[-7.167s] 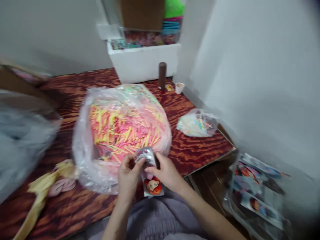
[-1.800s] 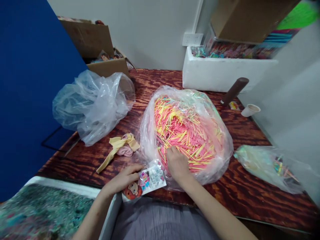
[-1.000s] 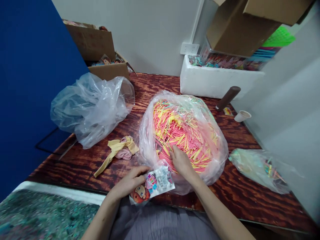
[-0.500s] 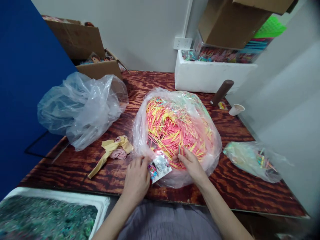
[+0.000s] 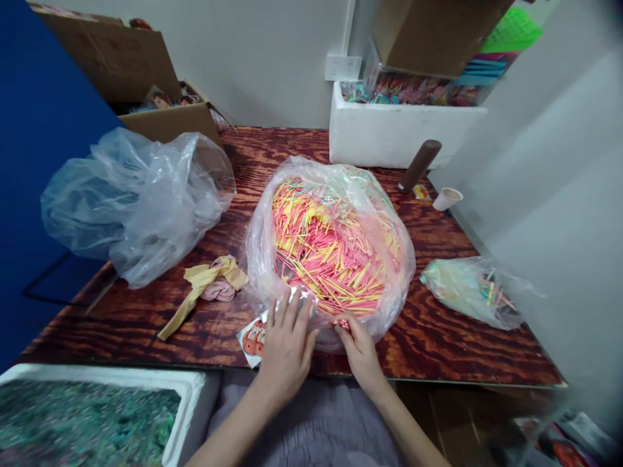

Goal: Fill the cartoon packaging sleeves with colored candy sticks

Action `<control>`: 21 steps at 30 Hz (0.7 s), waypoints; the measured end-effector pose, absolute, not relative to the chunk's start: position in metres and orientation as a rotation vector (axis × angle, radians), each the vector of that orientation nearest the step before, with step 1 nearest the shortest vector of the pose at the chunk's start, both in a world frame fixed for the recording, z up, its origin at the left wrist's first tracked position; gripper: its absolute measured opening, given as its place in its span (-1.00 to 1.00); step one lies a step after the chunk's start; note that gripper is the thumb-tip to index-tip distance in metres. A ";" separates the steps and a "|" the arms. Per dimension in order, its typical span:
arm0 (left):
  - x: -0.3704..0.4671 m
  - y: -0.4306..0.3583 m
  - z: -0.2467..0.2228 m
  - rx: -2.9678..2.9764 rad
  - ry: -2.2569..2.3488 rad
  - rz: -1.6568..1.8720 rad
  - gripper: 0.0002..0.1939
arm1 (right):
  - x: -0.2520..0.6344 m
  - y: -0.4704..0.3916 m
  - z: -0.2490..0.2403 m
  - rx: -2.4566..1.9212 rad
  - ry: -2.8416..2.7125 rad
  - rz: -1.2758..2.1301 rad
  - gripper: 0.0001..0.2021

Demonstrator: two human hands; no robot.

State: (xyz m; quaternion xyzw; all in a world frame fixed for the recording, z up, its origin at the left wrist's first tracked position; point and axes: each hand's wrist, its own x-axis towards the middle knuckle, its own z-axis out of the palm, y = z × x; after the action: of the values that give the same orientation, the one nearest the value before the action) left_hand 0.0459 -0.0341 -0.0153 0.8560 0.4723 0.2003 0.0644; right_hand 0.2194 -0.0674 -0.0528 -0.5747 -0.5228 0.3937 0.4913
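Observation:
A large clear bag [image 5: 406,259] stands open in the middle of the table, full of pink and yellow sticks [image 5: 335,259]. At its near edge, my left hand [image 5: 287,344] lies with fingers spread over a shiny printed packet [image 5: 253,338], whose lower left part shows cartoon faces. The packet's upper part is partly hidden under the fingers. Just right of it, my right hand [image 5: 357,347] is closed, its thumb and fingers pinching the ends of a small bundle of sticks [image 5: 342,323] at the bag's front rim.
On the left are a crumpled clear bag [image 5: 160,207], yellow and pink cloth strips [image 5: 199,288] and a cardboard box [image 5: 170,123]. A foam box [image 5: 399,133], brown cylinder [image 5: 421,165] and paper cup [image 5: 446,199] stand back right. Another bag [image 5: 472,292] lies right; a foam tub [image 5: 192,389] is front left.
The right hand has moved down from over the sticks to the bag's front rim. The left hand has shifted right and spread over the packet, which now shows different printing. The view has shifted slightly.

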 end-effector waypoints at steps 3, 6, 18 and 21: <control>0.069 -0.046 -0.010 2.650 1.184 0.597 -0.35 | 0.220 -0.068 -0.059 -1.340 -1.240 0.994 -0.81; 0.082 -0.050 -0.012 2.702 1.011 0.522 -0.31 | 0.220 -0.069 -0.064 -1.318 -1.213 1.002 -0.73; 0.002 -0.003 -0.027 2.248 1.757 0.639 -0.64 | 0.228 -0.054 -0.018 -1.167 -1.249 1.038 -0.80; 0.001 0.005 -0.034 2.005 1.690 0.794 -0.79 | 0.224 -0.047 -0.018 -1.160 -1.230 1.048 -0.81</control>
State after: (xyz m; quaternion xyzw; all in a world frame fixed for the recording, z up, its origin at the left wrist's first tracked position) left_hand 0.0014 0.0052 -0.0344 0.7172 0.6043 0.2840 0.1995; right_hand 0.2236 -0.0468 -0.0183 -0.4888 -0.5186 0.4418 0.5449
